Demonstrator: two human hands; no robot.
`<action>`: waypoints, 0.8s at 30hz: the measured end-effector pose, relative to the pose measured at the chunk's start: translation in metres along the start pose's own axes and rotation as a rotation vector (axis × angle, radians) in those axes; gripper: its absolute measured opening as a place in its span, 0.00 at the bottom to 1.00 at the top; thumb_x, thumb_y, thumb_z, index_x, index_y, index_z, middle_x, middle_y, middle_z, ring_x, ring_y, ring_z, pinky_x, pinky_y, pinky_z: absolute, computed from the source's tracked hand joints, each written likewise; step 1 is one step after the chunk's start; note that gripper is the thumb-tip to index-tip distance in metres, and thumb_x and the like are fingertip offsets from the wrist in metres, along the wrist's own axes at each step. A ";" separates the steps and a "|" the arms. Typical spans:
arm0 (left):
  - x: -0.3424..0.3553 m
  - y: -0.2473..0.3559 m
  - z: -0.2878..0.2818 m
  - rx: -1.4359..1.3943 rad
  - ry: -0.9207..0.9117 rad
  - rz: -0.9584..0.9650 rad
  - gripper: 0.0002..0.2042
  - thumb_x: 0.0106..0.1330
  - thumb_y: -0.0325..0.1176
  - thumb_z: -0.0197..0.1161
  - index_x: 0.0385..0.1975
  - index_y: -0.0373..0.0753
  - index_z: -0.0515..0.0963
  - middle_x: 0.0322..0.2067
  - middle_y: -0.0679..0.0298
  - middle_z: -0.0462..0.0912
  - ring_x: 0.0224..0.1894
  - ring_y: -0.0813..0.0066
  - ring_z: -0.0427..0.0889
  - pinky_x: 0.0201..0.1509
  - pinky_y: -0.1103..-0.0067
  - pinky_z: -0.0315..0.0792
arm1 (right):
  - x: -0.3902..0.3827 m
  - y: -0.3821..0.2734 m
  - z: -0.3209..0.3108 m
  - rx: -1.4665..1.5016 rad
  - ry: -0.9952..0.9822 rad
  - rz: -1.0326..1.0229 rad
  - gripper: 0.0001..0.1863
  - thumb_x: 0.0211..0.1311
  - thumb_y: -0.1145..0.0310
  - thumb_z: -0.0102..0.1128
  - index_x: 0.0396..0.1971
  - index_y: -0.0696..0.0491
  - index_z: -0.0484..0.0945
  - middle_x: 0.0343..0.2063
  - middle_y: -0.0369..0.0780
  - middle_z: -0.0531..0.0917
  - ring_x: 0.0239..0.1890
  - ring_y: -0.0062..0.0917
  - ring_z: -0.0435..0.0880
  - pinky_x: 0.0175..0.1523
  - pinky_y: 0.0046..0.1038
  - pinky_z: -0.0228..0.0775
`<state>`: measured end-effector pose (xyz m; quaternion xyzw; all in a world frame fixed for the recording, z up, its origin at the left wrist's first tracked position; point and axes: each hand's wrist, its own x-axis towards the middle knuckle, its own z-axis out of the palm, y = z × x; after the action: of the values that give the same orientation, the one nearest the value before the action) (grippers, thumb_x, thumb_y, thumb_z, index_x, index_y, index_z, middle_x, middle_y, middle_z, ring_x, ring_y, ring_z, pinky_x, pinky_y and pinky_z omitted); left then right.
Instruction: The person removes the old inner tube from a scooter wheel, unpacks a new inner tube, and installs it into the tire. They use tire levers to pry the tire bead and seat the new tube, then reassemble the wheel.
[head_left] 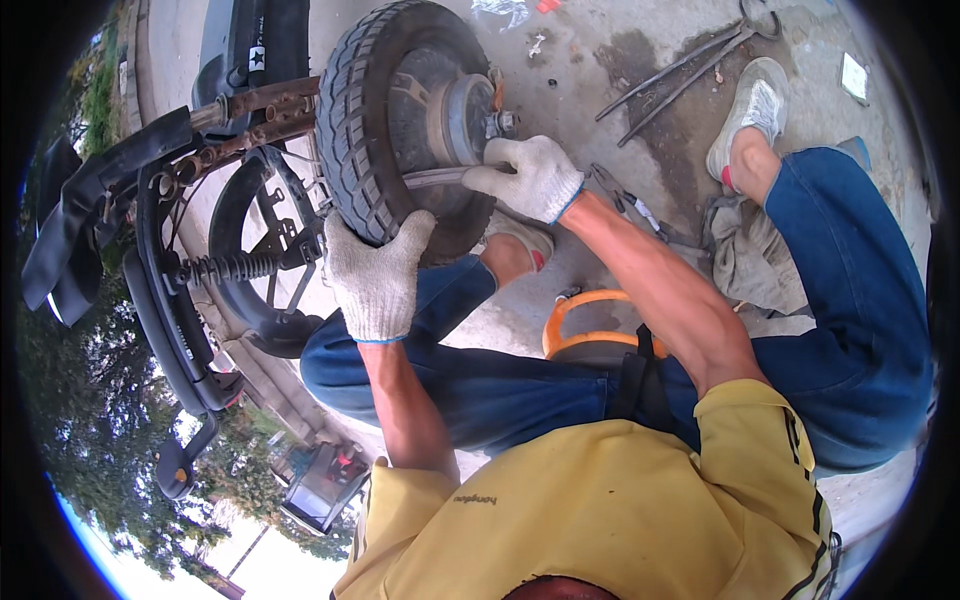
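A black knobbly tyre (350,130) sits on a wheel with a grey metal hub (465,118), joined to the frame of a two-wheeled vehicle. My left hand (375,275), in a whitish knit glove, grips the tyre's near edge, its thumb on one side and its fingers on the other, partly hidden. In my right hand (528,180), gloved alike, is a flat metal bar that looks like a tyre lever (435,178). The lever's far end meets the tyre beside the rim; its tip is hard to make out. An axle nut (502,123) sticks out of the hub just above my right hand.
Rusty frame tubes (265,110) and a coil spring shock absorber (230,268) lie left of the wheel. Long-handled tongs (690,75), pliers (625,198) and a grey rag (755,255) are on the concrete to the right. An orange-rimmed object (560,320) stands between my legs.
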<state>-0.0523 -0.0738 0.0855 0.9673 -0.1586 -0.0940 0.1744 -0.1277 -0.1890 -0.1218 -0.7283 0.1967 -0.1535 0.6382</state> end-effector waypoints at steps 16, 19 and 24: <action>-0.004 -0.020 0.026 -0.072 0.171 -0.041 0.42 0.50 0.45 0.82 0.62 0.27 0.73 0.51 0.45 0.86 0.52 0.52 0.87 0.60 0.65 0.78 | 0.005 -0.125 -0.084 -0.409 -0.476 0.240 0.24 0.77 0.52 0.52 0.37 0.60 0.85 0.36 0.55 0.88 0.45 0.52 0.88 0.53 0.50 0.79; -0.004 -0.025 0.018 -0.097 0.182 0.042 0.31 0.52 0.43 0.80 0.51 0.30 0.78 0.40 0.51 0.89 0.42 0.57 0.89 0.52 0.67 0.80 | -0.026 -0.141 -0.072 -0.332 -0.555 0.198 0.16 0.74 0.65 0.50 0.39 0.63 0.82 0.35 0.59 0.87 0.43 0.50 0.89 0.50 0.47 0.80; 0.003 -0.036 0.015 -0.265 0.121 0.018 0.26 0.52 0.40 0.79 0.45 0.30 0.78 0.36 0.52 0.88 0.38 0.60 0.87 0.48 0.68 0.80 | -0.058 -0.149 -0.031 0.296 -0.518 0.429 0.10 0.77 0.63 0.54 0.44 0.55 0.76 0.27 0.41 0.76 0.25 0.30 0.74 0.28 0.35 0.64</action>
<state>-0.0430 -0.0471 0.0582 0.9382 -0.1426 -0.0539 0.3107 -0.1799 -0.1717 0.0314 -0.5851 0.1527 0.1465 0.7829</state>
